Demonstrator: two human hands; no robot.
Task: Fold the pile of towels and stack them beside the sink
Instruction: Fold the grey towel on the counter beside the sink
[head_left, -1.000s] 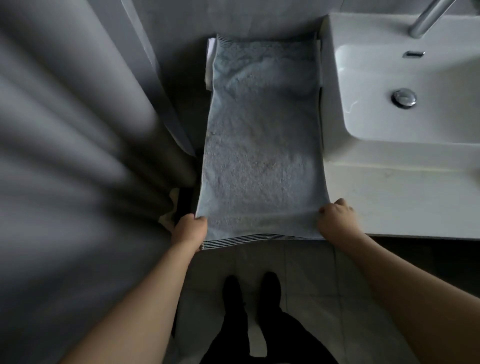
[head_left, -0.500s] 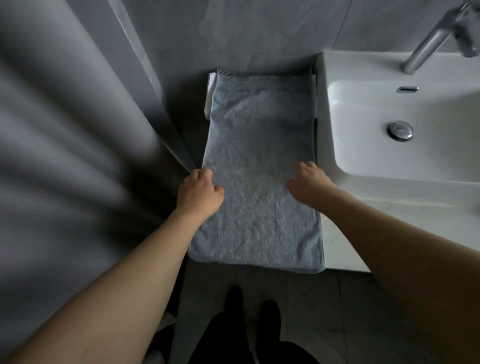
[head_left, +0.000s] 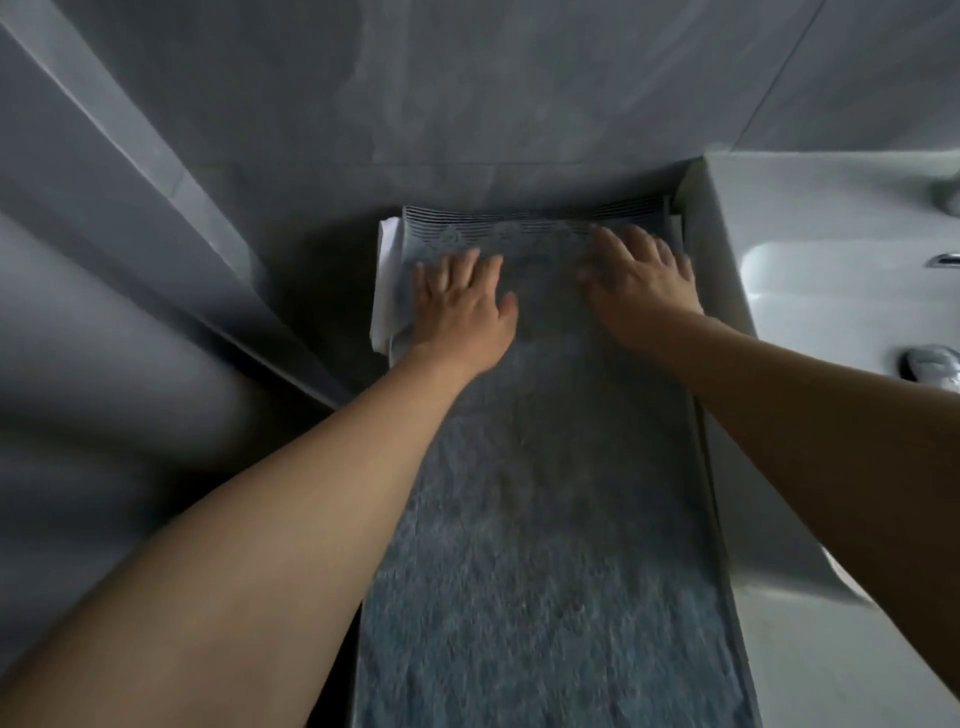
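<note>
Palms flat with fingers spread, left hand and right hand press the far striped end of the long grey-blue terry towel beside the white ceramic sink, apparently smoothing 1 lengthwise fold; next, I'd guess, another fold across.

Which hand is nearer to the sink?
The right hand. It presses the towel close beside the sink; the left hand presses its far side.
</note>
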